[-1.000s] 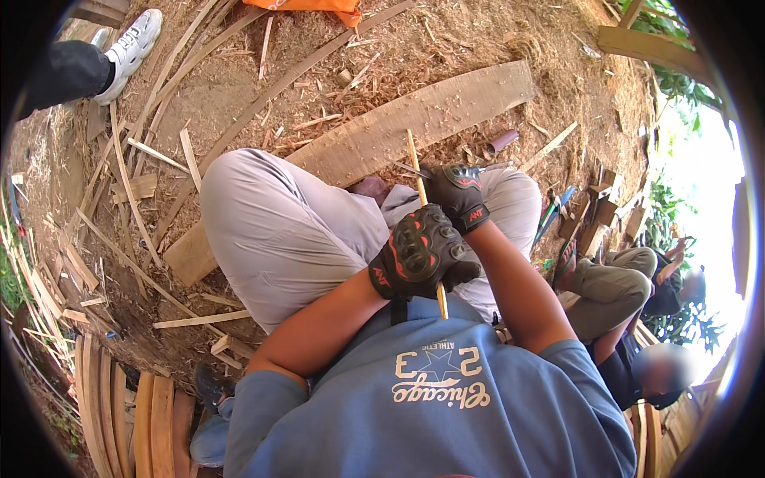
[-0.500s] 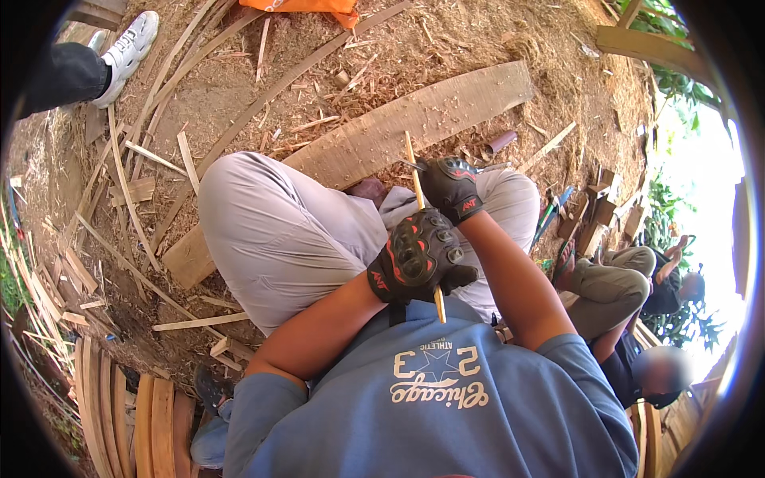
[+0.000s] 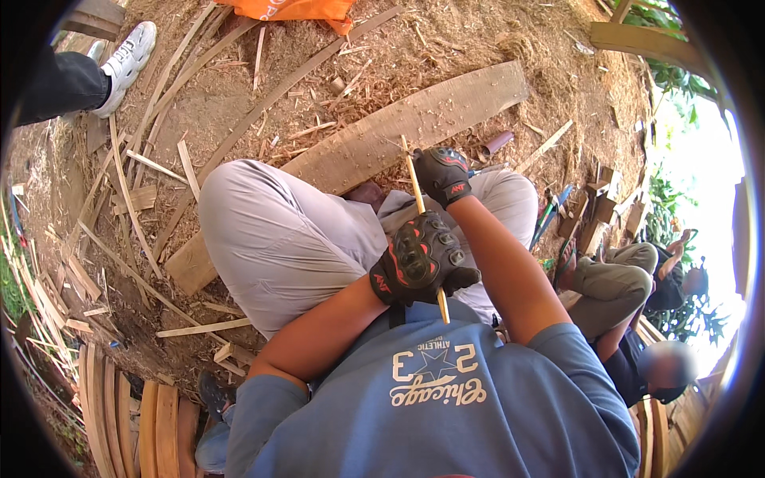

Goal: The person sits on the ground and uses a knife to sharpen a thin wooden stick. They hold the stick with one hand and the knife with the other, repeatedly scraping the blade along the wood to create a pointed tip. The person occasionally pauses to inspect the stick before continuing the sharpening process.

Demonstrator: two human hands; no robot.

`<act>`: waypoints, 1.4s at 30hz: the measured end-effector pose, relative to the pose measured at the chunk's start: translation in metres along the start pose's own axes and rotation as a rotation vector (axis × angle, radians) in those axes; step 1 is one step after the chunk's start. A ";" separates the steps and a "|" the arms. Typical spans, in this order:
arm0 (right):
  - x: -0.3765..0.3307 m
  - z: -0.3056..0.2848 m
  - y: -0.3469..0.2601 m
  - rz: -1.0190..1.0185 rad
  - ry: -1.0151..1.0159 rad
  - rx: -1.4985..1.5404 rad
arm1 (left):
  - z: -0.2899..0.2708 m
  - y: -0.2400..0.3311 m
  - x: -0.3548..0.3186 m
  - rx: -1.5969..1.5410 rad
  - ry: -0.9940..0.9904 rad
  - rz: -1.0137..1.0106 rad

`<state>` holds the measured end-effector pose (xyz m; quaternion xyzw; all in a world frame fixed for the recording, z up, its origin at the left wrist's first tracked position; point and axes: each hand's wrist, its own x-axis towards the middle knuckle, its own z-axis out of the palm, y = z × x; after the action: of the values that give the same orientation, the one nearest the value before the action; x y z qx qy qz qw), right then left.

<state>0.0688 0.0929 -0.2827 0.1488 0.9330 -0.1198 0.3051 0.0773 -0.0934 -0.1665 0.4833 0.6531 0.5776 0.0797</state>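
My left hand point(image 3: 418, 259), in a black glove with red trim, is closed around a thin pale wooden stick point(image 3: 416, 185). The stick runs from just above my shirt to a point beyond my knees. My right hand point(image 3: 442, 174), gloved alike, is closed near the stick's far end. What it grips looks like a knife point(image 3: 488, 169); a slim part shows past the hand, over my right knee, and the blade is hidden. A fine shaving point(image 3: 390, 144) stands off the stick's far tip. Both hands are above my lap.
Before my legs lies a wide curved plank point(image 3: 414, 119) strewn with shavings. Long strips point(image 3: 123, 175) and offcuts litter the ground at left. An orange bag point(image 3: 299, 8) lies at the far edge. Another person's shoe point(image 3: 130, 68) is far left; seated people point(image 3: 621, 279) are at right.
My right hand has shifted slightly left and away from me, along the stick. A dark blade tip visible earlier is now hidden, and a fine shaving shows at the stick's tip.
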 end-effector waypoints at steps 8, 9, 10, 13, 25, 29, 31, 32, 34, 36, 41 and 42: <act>0.012 0.017 0.009 -0.081 0.081 -0.073 | 0.007 0.000 -0.003 0.007 0.126 0.007; 0.010 0.015 0.007 -0.076 0.077 -0.065 | 0.004 0.001 0.000 0.000 0.124 0.014; 0.010 0.014 0.005 -0.070 0.073 -0.057 | 0.000 0.003 0.005 -0.007 0.123 0.022; 0.011 0.012 0.001 -0.031 0.054 -0.066 | 0.002 0.001 0.005 -0.024 0.152 0.030; 0.001 -0.007 0.015 -0.011 0.009 0.047 | -0.004 0.001 0.013 -0.063 0.209 -0.065; -0.031 -0.052 -0.007 -0.076 -0.120 -0.120 | -0.005 -0.001 0.009 -0.121 0.175 -0.063; -0.034 -0.058 -0.012 -0.039 -0.111 -0.120 | -0.002 0.000 0.010 -0.086 0.236 -0.036; -0.034 -0.060 -0.013 -0.022 -0.108 -0.121 | -0.001 0.001 0.010 -0.068 0.267 -0.024; -0.036 -0.066 -0.015 -0.093 -0.058 -0.155 | -0.006 0.003 0.015 -0.013 0.214 0.005; -0.028 -0.071 -0.016 -0.133 -0.060 -0.181 | -0.005 0.003 0.015 0.008 0.176 0.006; -0.012 -0.061 -0.005 -0.142 -0.035 -0.223 | 0.004 -0.006 0.016 0.029 0.144 0.039; -0.012 -0.064 -0.007 -0.149 -0.034 -0.238 | 0.004 -0.006 0.017 0.006 0.157 -0.002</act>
<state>0.0415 0.1045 -0.2241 0.0398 0.9437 -0.0331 0.3267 0.0677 -0.0781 -0.1648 0.4360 0.6595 0.6117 0.0273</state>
